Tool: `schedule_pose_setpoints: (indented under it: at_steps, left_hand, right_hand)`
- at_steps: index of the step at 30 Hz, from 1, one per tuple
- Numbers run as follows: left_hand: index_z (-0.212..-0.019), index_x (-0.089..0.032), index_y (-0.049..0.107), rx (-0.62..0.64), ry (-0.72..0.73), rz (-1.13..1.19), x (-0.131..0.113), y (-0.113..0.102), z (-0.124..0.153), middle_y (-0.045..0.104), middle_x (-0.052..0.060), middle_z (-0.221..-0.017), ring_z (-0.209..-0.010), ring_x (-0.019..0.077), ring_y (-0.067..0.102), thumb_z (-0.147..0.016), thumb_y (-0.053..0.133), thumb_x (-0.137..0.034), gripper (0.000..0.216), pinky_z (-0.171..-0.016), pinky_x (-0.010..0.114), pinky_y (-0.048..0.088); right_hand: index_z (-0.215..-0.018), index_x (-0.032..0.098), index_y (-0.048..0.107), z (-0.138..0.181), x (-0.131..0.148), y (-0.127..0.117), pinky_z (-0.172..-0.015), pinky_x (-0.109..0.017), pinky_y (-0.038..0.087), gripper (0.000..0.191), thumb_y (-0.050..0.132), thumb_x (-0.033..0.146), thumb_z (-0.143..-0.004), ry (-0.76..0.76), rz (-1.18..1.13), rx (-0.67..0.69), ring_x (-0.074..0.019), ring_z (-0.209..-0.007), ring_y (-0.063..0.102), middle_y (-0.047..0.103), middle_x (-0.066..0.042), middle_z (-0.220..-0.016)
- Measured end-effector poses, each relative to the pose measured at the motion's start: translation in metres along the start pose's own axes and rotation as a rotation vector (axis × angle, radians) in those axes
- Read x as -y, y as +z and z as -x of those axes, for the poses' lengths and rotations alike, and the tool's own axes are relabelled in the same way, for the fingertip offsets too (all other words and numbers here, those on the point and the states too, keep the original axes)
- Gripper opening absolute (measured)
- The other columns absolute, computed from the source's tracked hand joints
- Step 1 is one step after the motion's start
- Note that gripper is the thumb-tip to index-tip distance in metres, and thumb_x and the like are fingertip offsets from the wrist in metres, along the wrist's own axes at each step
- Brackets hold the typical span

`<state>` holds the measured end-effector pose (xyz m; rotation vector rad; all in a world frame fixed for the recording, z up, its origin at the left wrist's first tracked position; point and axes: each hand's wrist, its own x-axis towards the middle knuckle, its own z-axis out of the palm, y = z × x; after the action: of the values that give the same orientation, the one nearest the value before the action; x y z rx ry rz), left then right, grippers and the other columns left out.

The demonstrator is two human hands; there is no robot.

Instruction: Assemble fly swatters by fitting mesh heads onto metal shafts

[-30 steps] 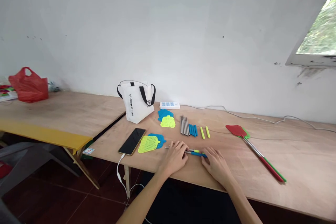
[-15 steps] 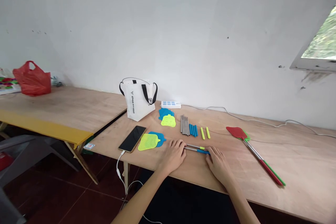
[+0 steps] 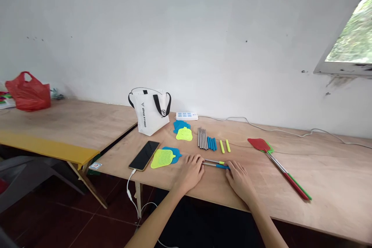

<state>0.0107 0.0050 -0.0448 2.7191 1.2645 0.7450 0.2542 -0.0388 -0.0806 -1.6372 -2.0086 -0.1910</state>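
Currently, two slim metal rods, a yellow-gripped rod [image 3: 214, 161] and a blue-gripped rod [image 3: 215, 165], lie side by side near the front edge of the surface [image 3: 334, 178], their grips toward the right edge. The person's left hand [image 3: 190, 172] has its fingers bent down over the rods' left ends, while the right hand [image 3: 236, 176] is curled at the grip ends; both touch the rods, though one cannot tell whether they clasp them or merely press on them. Farther toward the back edge come a row of grey tubes [image 3: 202, 138], short blue sleeves [image 3: 212, 143] just beside them, and two yellow sleeves [image 3: 225, 146]. Left of the left hand, a yellow mesh head [image 3: 162, 158] overlaps a blue mesh head [image 3: 176, 155]; a similar yellow-and-blue pile [image 3: 184, 134] lies nearer the back edge. A phone [image 3: 144, 155] rests by the front-left corner, its white cable [image 3: 128, 190] hanging over the front edge. A white bag [image 3: 149, 116] stands at the back-left corner, beside a power strip [image 3: 186, 116] along the back edge. Well to the right, a red swatter [image 3: 296, 187] and a green swatter [image 3: 302, 188] lie together, handles slanting toward the front edge
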Motion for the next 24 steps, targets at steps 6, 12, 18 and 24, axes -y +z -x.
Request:
schedule_pose_setpoints:
  at_steps: [6,12,18,24]
  left_hand:
    - [-0.119,-0.022,0.057,0.054,-0.012,0.091,0.005,-0.002,0.002,0.061,0.007,-0.127,-0.117,0.0262,0.057,-0.099,0.046,-0.022,0.023,-0.106,0.044,0.042]
    - [-0.143,-0.023,0.046,0.11,-0.081,0.123,0.037,-0.04,0.008,0.045,0.011,-0.156,-0.147,0.0291,0.037,-0.102,0.04,-0.033,0.043,-0.12,0.048,0.03]
    - [-0.15,-0.016,0.044,0.395,-0.44,0.043,0.083,-0.07,0.019,0.029,0.017,-0.165,-0.155,0.0395,0.018,-0.099,0.044,-0.042,0.058,-0.12,0.062,0.021]
    - [-0.154,-0.02,0.04,0.528,-0.423,0.114,0.084,-0.076,0.026,0.026,0.013,-0.167,-0.156,0.0318,0.019,-0.093,0.05,-0.033,0.063,-0.123,0.051,0.022]
  right_hand:
    - [-0.113,0.027,0.061,0.0,-0.001,0.002,-0.094,-0.039,0.048,0.022,0.044,0.034,-0.102,-0.026,0.046,-0.035,-0.0232,-0.103,0.066,0.069,-0.005,-0.111]
    - [-0.112,0.028,0.063,-0.001,0.001,-0.002,-0.097,-0.041,0.048,0.023,0.043,0.037,-0.104,-0.023,0.002,-0.003,-0.0223,-0.105,0.065,0.068,-0.005,-0.113]
    - [-0.112,0.03,0.066,-0.003,0.008,-0.011,-0.111,-0.052,0.038,0.025,0.045,0.037,-0.103,-0.086,0.0,0.0,-0.0236,-0.112,0.064,0.068,-0.005,-0.121]
    - [-0.116,0.033,0.066,-0.001,0.027,-0.015,-0.117,-0.059,0.03,0.025,0.045,0.038,-0.104,-0.156,0.011,0.031,-0.0239,-0.123,0.059,0.065,-0.004,-0.13]
